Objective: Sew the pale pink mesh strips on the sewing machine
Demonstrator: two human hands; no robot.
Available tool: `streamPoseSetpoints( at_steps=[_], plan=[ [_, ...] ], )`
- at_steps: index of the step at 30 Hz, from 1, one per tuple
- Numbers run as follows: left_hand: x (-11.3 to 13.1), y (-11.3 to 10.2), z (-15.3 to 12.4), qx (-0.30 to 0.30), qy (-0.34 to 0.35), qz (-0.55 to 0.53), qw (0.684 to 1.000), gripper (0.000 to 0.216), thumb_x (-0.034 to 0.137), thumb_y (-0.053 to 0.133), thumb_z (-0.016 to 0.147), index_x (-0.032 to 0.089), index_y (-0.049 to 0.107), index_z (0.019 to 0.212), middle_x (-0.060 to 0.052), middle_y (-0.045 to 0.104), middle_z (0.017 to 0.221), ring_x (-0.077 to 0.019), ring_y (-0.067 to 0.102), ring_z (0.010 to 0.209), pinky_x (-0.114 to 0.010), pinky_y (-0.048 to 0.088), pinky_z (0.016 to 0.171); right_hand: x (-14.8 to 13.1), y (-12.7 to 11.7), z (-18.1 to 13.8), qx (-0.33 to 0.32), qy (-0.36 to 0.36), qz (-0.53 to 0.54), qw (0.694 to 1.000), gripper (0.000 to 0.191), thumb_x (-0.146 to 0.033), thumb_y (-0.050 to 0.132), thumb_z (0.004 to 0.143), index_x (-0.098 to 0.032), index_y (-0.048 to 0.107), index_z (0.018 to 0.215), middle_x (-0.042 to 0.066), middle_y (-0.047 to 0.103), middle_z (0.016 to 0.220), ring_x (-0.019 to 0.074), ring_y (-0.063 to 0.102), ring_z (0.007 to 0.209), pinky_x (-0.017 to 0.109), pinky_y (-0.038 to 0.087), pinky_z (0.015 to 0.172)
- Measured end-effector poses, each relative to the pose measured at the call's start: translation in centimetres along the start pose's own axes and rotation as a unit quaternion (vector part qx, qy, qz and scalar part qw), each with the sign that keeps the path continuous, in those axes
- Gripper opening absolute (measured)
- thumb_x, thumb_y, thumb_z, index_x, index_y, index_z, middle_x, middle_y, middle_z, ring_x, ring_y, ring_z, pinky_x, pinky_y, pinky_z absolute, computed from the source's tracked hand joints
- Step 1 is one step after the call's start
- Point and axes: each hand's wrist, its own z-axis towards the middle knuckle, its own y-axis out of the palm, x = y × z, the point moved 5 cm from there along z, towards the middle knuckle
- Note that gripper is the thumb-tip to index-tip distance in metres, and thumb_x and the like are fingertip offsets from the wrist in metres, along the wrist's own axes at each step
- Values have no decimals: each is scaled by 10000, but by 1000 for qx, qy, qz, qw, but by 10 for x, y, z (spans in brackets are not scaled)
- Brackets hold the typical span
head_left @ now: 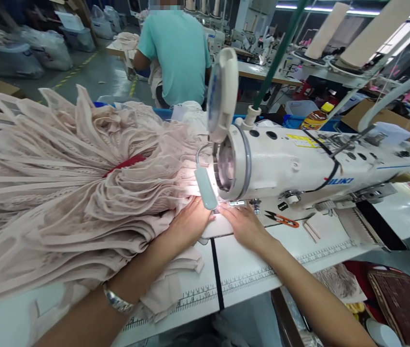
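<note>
My left hand (192, 220) lies on the machine bed beside the pale beige fabric (125, 193), partly behind a small lamp (206, 187). Its fingers look stretched out, though the tips are hidden. From the other side my right hand (244, 224) reaches under the head of the white sewing machine (273, 159), fingers extended flat near the presser foot. What lies directly beneath the fingertips cannot be made out. A big stack of sheer beige pieces, tied with a red strip (125, 165), spreads over the left of the table.
Orange-handled thread snips (282, 219) lie right of my right hand. A ruler tape (241, 284) runs along the table's front edge. A magnifier (223, 94) stands above the machine head. Ahead, a person in a turquoise shirt (176, 53) sits facing away. Thread cones (328, 31) stand behind.
</note>
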Motion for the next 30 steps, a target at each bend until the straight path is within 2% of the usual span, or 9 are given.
streamPoseSetpoints(
  at_steps=[5, 10, 13, 17, 19, 23, 27, 30],
  plan=[
    [4, -4, -4, 52, 20, 52, 997, 185, 143, 423, 973, 188, 563, 1085, -75, 609, 1088, -213, 574, 1021, -314, 485, 786, 3, 1, 2, -17, 38, -4, 999, 574, 14, 326, 852, -169, 549, 1349, 134, 630, 1315, 258, 595, 1158, 438, 443, 1015],
    [17, -3, -8, 80, 93, 208, 970, 236, 63, 399, 953, 142, 619, 918, -94, 620, 870, -236, 580, 914, -352, 448, 783, 5, 3, 5, -10, 45, 4, 999, 575, 5, 315, 863, -176, 504, 1376, 129, 635, 1276, 257, 579, 1154, 424, 424, 1001],
    [26, 2, -12, 79, 100, 235, 964, 303, 16, 366, 931, 127, 636, 849, -97, 618, 794, -235, 580, 814, -368, 431, 732, 8, 5, 8, -16, 73, 7, 997, 485, -41, 337, 877, -158, 549, 1297, 136, 673, 1157, 257, 611, 1008, 376, 462, 872],
    [35, 7, -15, 78, 94, 247, 961, 365, -21, 311, 910, 79, 661, 888, -124, 634, 773, -241, 578, 753, -380, 415, 681, 14, 8, 14, -40, 116, -12, 992, 382, -73, 367, 863, -167, 621, 1132, 80, 678, 798, 231, 578, 687, 325, 439, 656],
    [33, 6, -13, 77, 79, 231, 967, 346, 23, 317, 929, 63, 660, 953, -149, 656, 827, -266, 595, 815, -411, 435, 742, 15, 8, 15, -20, 107, -25, 994, 356, -75, 381, 855, -159, 638, 1086, 73, 650, 721, 222, 545, 632, 330, 431, 652],
    [16, -2, -1, 74, 22, 124, 989, 232, 175, 423, 947, 121, 642, 1001, -145, 682, 970, -294, 603, 981, -447, 460, 887, 11, 3, 13, 29, 58, -36, 997, 381, -52, 388, 836, -182, 644, 1086, 90, 671, 842, 240, 559, 757, 351, 438, 749],
    [4, -6, 4, 74, 8, 66, 995, 204, 200, 505, 912, 132, 626, 1062, -137, 680, 1063, -283, 604, 1050, -433, 468, 959, 4, -1, 11, -2, 62, -44, 997, 379, -5, 408, 793, -217, 658, 982, 63, 660, 860, 221, 552, 749, 331, 425, 731],
    [3, -5, 2, 75, 8, 49, 996, 233, 199, 519, 901, 133, 614, 1103, -140, 680, 1095, -289, 602, 1089, -452, 469, 990, -2, -4, 11, -2, 64, -55, 996, 440, 6, 422, 795, -202, 654, 1105, 87, 673, 912, 227, 574, 775, 333, 433, 727]
  ],
)
